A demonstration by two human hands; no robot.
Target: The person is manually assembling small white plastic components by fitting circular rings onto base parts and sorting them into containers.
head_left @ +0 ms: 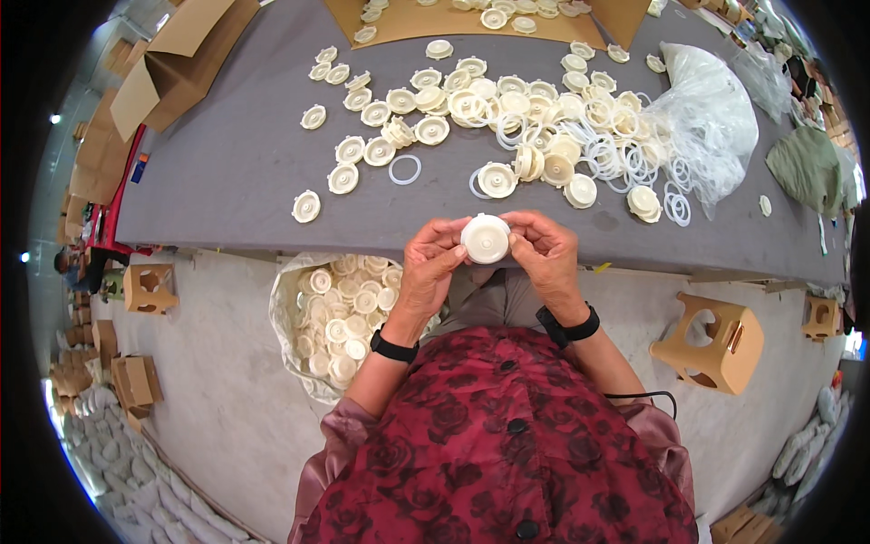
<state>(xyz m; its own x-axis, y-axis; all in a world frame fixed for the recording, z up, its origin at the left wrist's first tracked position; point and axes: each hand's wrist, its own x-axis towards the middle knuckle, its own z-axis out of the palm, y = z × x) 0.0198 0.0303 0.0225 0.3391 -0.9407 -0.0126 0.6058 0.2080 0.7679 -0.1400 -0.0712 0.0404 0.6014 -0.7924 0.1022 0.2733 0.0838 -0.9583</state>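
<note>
Cardboard boxes (172,63): open flaps at the far-left corner of the table, partly off its edge.
Table (227,181): grey top, running across the whole view; its near edge passes just beyond the hands.
Sack of caps (335,317): on the floor below the near edge, left of the person's knees; a pale open bag filled with cream round caps.
Left hand (430,267): raised just off the near edge at mid-table, fingers curled and closed on the left rim of the held cap; a black band sits on the wrist.
Held cap (486,238): cream round plastic cap, clear of the table, pinched between both hands, its flat face turned up toward the camera.
Right hand (544,249): thumb and fingers pressed on the right rim of the same cap; a black band on this wrist too.
Loose caps (471,109): scattered across the middle of the table, from left of centre toward the far-right part, thickest in the middle.
White rings (625,159): thin rings heaped among the caps right of centre; one lies alone nearer the left of the heap.
Plastic bag (711,118): clear, crumpled, toward the right end of the table, touching the ring heap.
Green cloth (807,168): bunched at the right edge.
Stool (711,340): tan, on the floor right of the person.
</note>
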